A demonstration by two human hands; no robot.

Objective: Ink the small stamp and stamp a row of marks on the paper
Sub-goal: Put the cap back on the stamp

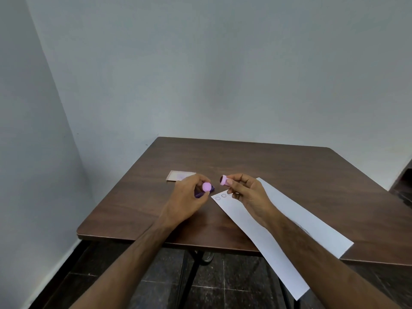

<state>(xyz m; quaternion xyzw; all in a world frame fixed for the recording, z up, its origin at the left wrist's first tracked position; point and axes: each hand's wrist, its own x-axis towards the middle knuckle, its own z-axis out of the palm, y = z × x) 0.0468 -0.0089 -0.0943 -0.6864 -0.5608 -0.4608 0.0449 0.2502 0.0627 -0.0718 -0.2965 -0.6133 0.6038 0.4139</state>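
Both forearms and hands (pixel 249 197) are bare, with no sleeves reaching into view.

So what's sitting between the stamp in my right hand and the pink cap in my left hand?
Nothing. In the head view, only bare brown table shows in the short gap between the stamp and the pink cap.

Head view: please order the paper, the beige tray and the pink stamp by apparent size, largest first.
1. Paper, clearly largest.
2. Beige tray, partly hidden behind the left hand.
3. Pink stamp, smallest, held in the right hand.
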